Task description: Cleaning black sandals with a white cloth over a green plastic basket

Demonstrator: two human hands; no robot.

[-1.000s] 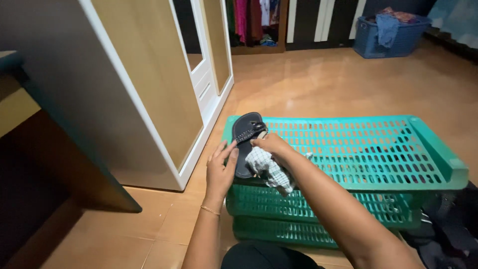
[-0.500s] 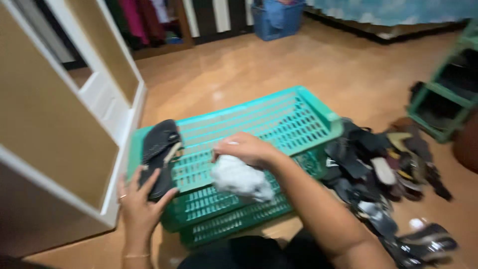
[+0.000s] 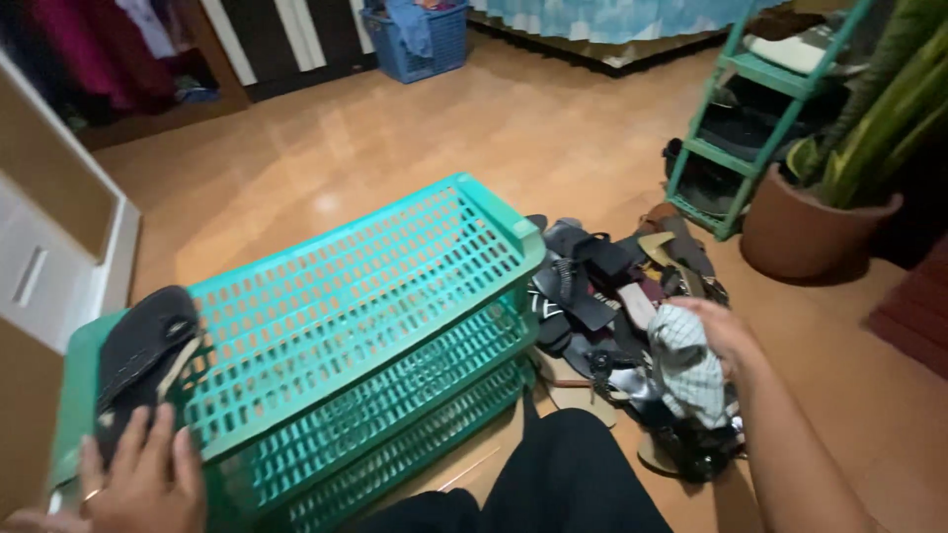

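- My right hand (image 3: pixel 726 331) is out over the heap of sandals (image 3: pixel 612 296) on the floor, fingers bunched around a checked cloth (image 3: pixel 691 370) that hangs down limp from my grip.
- That cloth looks soft and light; I judge it takes no squeeze at all, and a loose pinch at the gathered top keeps it from slipping free.
- My left hand (image 3: pixel 138 479) lies low at the near corner of the green slatted rack (image 3: pixel 395 286), fingers spread flat and holding nothing, fingertips just touching the heel end of the dark sandal (image 3: pixel 143 350).
- The sandal rests on the rack's top shelf at its left end, sole side up as far as I can tell.
- It looks flat, bendy and light, probably a bit grippy; I'd take it by the edge of the sole, or the strap if it shows.
- The rack seems like thin plastic, likely to shift if leaned on.
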